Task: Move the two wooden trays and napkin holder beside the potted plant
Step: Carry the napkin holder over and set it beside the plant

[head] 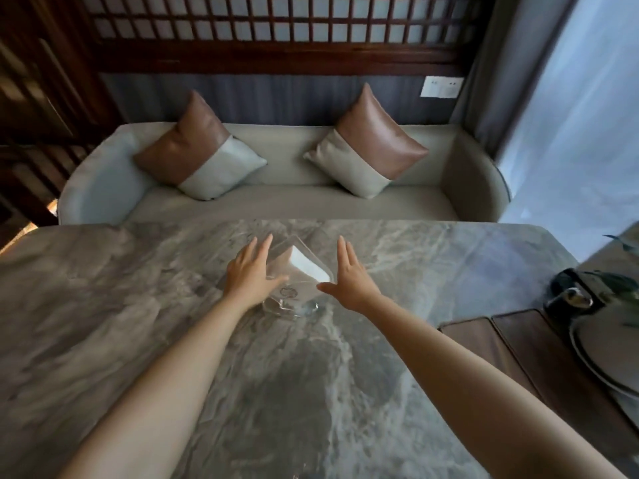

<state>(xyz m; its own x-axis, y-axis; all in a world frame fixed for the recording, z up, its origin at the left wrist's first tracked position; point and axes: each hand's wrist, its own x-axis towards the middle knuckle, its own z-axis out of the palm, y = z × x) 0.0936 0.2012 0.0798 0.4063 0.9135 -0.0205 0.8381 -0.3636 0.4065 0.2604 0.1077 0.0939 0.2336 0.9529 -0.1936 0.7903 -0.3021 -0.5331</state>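
Marble counter (138,305) before a sofa: your left hand (247,276) and right hand (349,283), spread and apart, flank the clear napkin holder (297,281) at centre, trays (518,344) at four o'clock; squeeze unevenly and its slick walls may slip or tip.

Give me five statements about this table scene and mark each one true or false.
1. The clear napkin holder sits between the left hand and the right hand. True.
2. White napkins are in the holder. True.
3. The two wooden trays lie at the table's left edge. False: they lie at the right edge, near the potted plant.
4. The right hand is closed in a fist. False: its fingers are spread open.
5. Two cushions rest on the sofa. True.
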